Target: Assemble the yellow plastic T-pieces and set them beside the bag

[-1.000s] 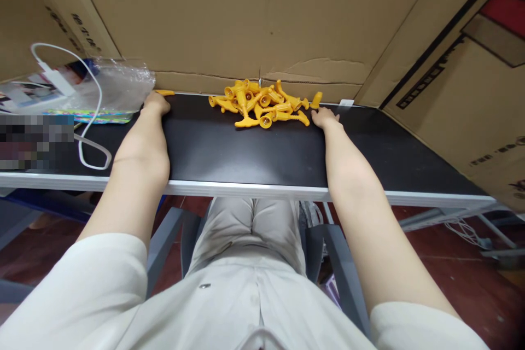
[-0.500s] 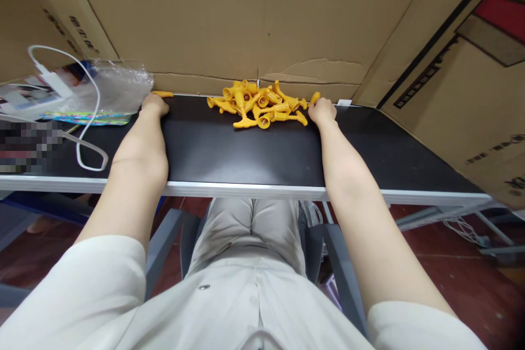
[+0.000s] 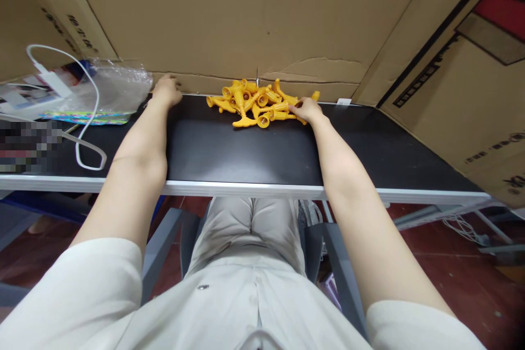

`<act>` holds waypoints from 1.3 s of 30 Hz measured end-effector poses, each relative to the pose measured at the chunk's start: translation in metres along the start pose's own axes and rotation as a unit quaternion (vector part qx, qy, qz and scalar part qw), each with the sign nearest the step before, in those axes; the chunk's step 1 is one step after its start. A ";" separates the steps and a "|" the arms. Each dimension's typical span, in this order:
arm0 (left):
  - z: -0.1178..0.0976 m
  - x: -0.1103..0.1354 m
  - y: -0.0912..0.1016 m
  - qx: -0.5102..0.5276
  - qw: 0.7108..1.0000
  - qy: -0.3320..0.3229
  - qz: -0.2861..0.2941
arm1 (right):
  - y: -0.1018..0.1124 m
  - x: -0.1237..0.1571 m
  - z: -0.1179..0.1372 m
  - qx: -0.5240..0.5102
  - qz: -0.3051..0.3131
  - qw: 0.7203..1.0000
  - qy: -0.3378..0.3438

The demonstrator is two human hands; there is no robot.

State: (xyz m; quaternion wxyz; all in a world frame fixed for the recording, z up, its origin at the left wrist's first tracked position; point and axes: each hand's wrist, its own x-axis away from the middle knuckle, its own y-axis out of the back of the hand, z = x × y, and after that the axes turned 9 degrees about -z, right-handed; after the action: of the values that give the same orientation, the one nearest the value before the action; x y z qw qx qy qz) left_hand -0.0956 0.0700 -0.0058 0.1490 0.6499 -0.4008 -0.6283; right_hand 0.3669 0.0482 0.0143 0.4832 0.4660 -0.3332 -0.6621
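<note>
At the back of the desk, yellow pieces lie in a pile, in the same place as half a second ago. The left hand has moved a little forward, beside the bag and before the cardboard; its fingers are slightly spread, and the small yellow piece seen there earlier no longer shows. The right hand has shifted left to the pile's right end, over one piece; whether its fingers pinch it, I cannot tell.
</note>
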 end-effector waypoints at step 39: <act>-0.173 0.004 -0.001 0.038 0.998 -0.030 -0.030 | 0.016 0.032 0.058 0.046 -0.139 0.925 0.350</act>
State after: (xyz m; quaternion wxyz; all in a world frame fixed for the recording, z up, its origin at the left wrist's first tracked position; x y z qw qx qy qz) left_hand 0.0660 0.0145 0.0190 0.0935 0.6476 -0.4089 -0.6361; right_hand 0.3142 0.0125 0.0392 0.4501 0.7314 -0.1048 -0.5014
